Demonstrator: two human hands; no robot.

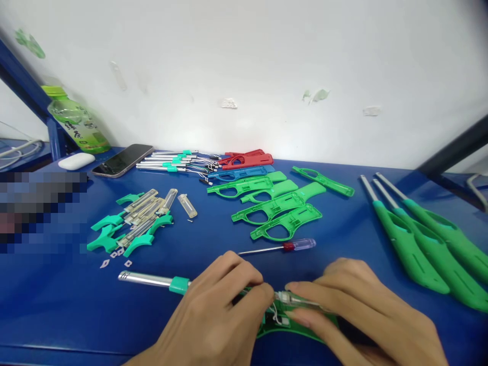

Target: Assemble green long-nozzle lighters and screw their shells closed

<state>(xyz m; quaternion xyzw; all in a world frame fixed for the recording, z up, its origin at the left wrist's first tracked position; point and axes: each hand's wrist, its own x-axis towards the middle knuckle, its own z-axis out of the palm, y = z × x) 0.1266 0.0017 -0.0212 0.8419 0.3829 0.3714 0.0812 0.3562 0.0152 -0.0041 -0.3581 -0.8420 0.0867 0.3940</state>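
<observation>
My left hand (pixel 217 310) and my right hand (pixel 358 310) meet low in the middle over a half-built green lighter (pixel 282 317) lying on the blue table (pixel 343 229). Its metal tube with a teal collar (pixel 152 280) sticks out to the left. Left fingertips pinch at the clear inner part and wires in the green shell. Right fingers press down on the shell's right end. Both hands are closed on the lighter. A small screwdriver with a clear handle (pixel 282 247) lies just beyond my hands.
Empty green, blue and red lighter shells (pixel 274 203) lie mid-table. Three finished green lighters (pixel 423 239) lie at right. Teal triggers and clear tanks (pixel 137 218) sit at left, metal tubes (pixel 171 161), a phone (pixel 122 160), earbud case (pixel 76 161) and green bottle (pixel 76 122) behind.
</observation>
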